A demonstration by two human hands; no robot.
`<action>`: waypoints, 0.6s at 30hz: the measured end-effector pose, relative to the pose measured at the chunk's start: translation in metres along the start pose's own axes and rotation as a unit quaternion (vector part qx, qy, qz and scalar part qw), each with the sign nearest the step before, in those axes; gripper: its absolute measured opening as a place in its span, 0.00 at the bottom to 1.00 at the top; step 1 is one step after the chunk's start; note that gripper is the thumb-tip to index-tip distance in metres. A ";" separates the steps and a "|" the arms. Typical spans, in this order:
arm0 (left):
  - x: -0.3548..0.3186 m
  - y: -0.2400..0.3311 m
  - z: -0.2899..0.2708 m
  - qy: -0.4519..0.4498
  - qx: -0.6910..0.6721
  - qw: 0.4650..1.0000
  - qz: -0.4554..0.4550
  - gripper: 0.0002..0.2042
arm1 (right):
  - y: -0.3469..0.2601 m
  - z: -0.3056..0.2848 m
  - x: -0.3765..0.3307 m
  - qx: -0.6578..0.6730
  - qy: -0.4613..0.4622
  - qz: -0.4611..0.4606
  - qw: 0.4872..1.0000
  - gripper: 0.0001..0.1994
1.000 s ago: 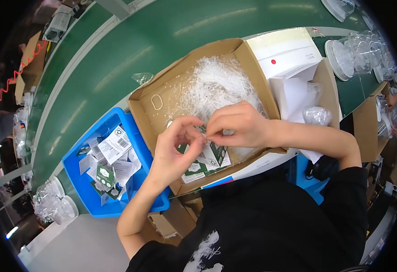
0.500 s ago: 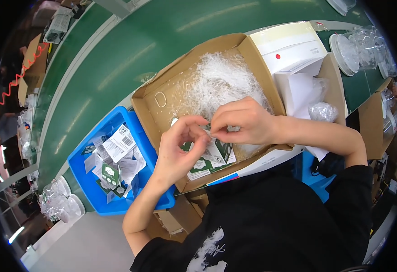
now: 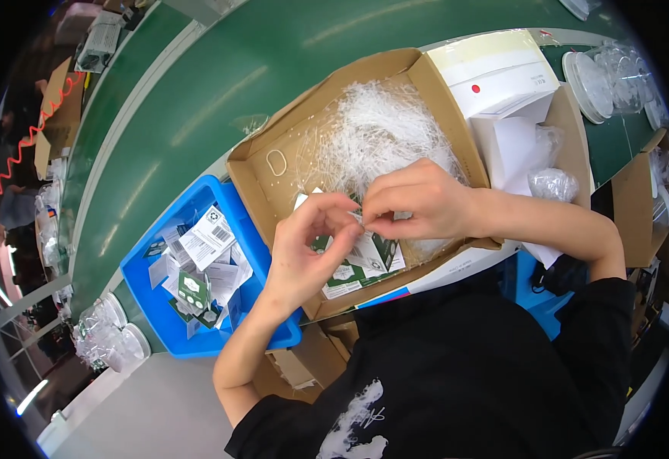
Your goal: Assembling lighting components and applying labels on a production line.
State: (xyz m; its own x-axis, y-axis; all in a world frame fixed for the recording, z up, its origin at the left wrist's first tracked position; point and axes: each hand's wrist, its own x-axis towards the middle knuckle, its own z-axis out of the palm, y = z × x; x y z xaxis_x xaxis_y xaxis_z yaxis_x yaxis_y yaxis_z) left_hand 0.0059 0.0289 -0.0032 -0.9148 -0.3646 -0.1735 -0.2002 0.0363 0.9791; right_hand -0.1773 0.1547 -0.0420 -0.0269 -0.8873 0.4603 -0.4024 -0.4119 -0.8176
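A blue bin [image 3: 139, 298] sits left of the cardboard carton, filled with small white and green printed packets [image 3: 201, 264]. Behind both runs a long green desk [image 3: 220, 84]. To the right stands a white box [image 3: 495, 73] marked with a red dot, and beside it a crumpled clear bag [image 3: 552, 183]. Stacks of clear plastic lids [image 3: 606, 76] lie at the far right; more lie at lower left [image 3: 105, 336]. A red coiled cable [image 3: 25, 149] hangs at far left

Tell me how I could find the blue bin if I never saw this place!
Start at the long green conveyor belt running across the top. The open cardboard box of shredded clear plastic sits at its near edge, under both hands. The blue bin sits just left of that box, the only bright blue tub there, holding small white and green cards.
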 end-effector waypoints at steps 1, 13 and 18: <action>0.000 0.000 0.000 0.000 0.000 1.000 0.000 0.13 | 0.001 0.000 0.000 -0.022 0.001 -0.019 1.000 0.08; -0.001 0.000 0.000 0.000 0.006 1.000 -0.010 0.08 | 0.005 -0.004 -0.003 -0.166 -0.048 -0.148 0.974 0.09; -0.002 0.001 0.004 -0.007 0.027 0.999 -0.031 0.06 | -0.002 0.002 -0.006 -0.212 -0.095 -0.199 0.952 0.06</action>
State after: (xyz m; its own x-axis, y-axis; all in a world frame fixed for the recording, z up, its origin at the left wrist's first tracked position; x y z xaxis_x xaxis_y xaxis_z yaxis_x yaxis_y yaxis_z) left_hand 0.0062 0.0337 -0.0019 -0.9051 -0.3541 -0.2352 -0.2749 0.0653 0.9593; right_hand -0.1745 0.1606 -0.0433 0.3553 -0.7168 0.5999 -0.6803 -0.6384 -0.3599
